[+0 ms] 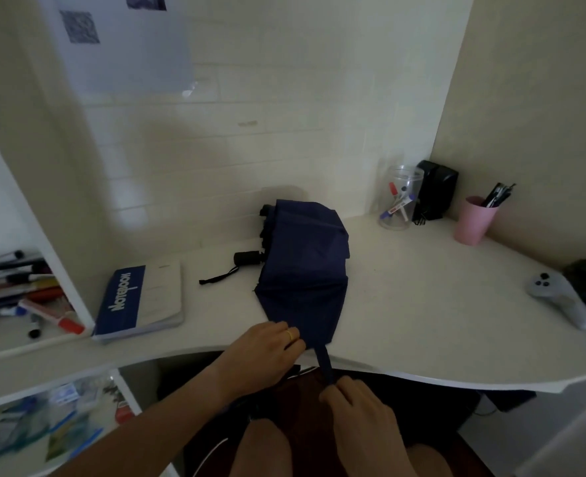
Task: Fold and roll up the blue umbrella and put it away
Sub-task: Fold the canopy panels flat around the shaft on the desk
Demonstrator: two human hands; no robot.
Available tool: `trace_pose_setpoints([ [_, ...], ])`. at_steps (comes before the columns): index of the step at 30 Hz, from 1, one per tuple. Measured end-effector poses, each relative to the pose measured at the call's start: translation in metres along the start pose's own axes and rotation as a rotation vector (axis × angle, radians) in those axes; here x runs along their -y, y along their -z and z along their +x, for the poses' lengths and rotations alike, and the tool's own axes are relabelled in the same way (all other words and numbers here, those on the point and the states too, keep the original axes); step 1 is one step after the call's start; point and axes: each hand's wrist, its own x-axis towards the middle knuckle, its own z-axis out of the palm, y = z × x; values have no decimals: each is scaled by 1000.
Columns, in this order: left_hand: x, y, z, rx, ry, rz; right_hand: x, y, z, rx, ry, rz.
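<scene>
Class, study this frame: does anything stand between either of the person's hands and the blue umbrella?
Nothing visible does. The left hand already rests on the near end of the dark blue fabric folding umbrella, and the right hand pinches its narrow blue closing strap hanging over the white desk's edge.

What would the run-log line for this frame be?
collapsed dark blue fabric umbrella on white desk | left hand holds canopy edge | right hand pinches blue strap
</scene>
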Motion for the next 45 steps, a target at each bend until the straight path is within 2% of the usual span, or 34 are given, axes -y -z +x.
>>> trace_pose_setpoints([
  [3, 3, 4, -8, 17, 27, -19, 9, 7, -3, 94, 3, 84],
  [6, 9, 5, -10, 31, 135, -202, -3, 21, 30, -4, 1, 160],
  [9, 20, 6, -3, -31, 311, -395, -31, 21, 87, -81, -2, 217],
  [11, 29, -2, 6, -64, 374, -406, -48, 10, 120, 39, 45, 204],
  [12, 35, -8, 9, -25, 394, -392, -54, 3, 131, 140, 65, 193],
  [15, 45, -26, 5, 238, 416, -344, -71, -16, 143, 437, 103, 102],
  [17, 49, -36, -5, 360, 414, -325, -77, -24, 138, 546, 117, -19],
  [25, 91, -44, 1, 457, 335, -300, -74, -21, 155, 485, 86, -121],
  [30, 101, -41, -5, 481, 299, -292, -84, -18, 157, 596, 44, -87],
  [33, 102, -35, -8, 509, 308, -295, -81, -14, 160, 576, 31, -58],
  [36, 94, -36, -1, 414, 336, -301, -66, -17, 162, 491, 121, -15],
  [39, 81, -43, 8, 333, 386, -312, -56, -28, 157, 500, 151, -22],
  [45, 85, -38, -5, 477, 388, -248, -74, -28, 142, 498, 85, -62],
])
